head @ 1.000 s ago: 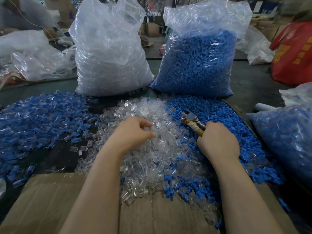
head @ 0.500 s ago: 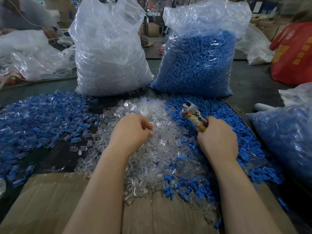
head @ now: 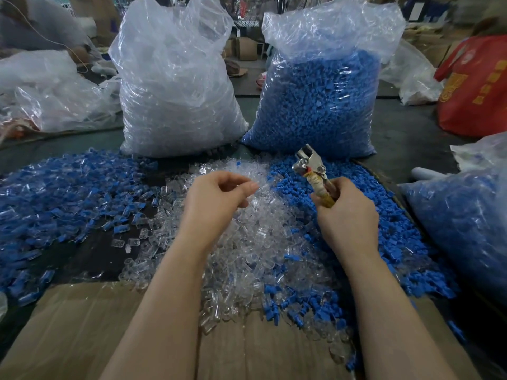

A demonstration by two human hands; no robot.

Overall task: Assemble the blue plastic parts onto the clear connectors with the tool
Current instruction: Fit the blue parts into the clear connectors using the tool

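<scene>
Two hands: left hand (head: 219, 198) pinching what looks like a clear connector, lying left of the tool (head: 311, 167), whose upright-tilted handles right hand (head: 347, 212) grips.

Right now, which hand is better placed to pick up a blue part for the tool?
Left. The right hand grips the tool, so it is busy. The left hand is above the clear pile, beside the blue parts; whether it pinches something is unclear.

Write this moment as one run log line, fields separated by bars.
left hand: pinches clear connector | right hand: grips tool | stage: before joining
</scene>
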